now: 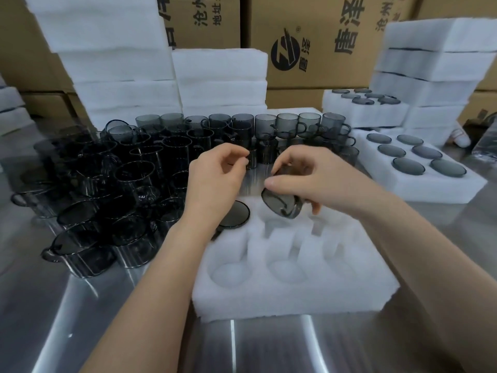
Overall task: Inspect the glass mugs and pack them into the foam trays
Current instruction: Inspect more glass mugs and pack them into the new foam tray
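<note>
worktop carrying foam tray near centre | right hand gripping tilted mug over far-middle pocket | left hand hovering, fingers curling, grasp unclear | loose mugs crowding tray's left edge | filled tray lying far right, worktop strip between

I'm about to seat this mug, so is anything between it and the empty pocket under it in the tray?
Nothing visible. The mug in the right hand hangs tilted over the empty back-middle pocket of the tray. The packed mug sits one pocket left, clear of it.
</note>
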`<control>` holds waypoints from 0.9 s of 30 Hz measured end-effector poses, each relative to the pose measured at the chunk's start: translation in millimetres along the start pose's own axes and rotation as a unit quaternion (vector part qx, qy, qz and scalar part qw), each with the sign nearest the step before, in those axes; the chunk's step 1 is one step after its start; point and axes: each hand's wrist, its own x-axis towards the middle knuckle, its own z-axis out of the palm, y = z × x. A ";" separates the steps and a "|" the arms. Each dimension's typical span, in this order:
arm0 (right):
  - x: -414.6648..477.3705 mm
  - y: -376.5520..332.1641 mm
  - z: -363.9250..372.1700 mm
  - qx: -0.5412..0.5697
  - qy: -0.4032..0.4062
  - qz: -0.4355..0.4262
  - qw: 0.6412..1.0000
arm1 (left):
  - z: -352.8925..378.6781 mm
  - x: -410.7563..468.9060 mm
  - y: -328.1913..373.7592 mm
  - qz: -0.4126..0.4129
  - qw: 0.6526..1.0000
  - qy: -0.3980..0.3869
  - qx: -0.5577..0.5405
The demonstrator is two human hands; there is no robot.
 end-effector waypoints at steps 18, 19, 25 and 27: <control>-7.9 -11.1 47.9 -0.443 -0.010 -0.042 0.895 | -0.3 0.8 -2.4 -0.062 0.998 -0.030 0.004; -7.8 -9.4 47.4 -0.431 -0.041 -0.031 0.901 | -0.2 0.9 -2.5 -0.064 0.997 -0.031 0.005; -6.7 1.6 49.1 -0.378 -0.175 0.010 0.909 | 1.5 0.8 -4.2 -0.073 0.997 -0.035 0.008; -5.3 0.6 48.3 -0.387 -0.200 0.020 0.900 | 1.4 0.6 -4.9 -0.070 0.997 -0.036 0.016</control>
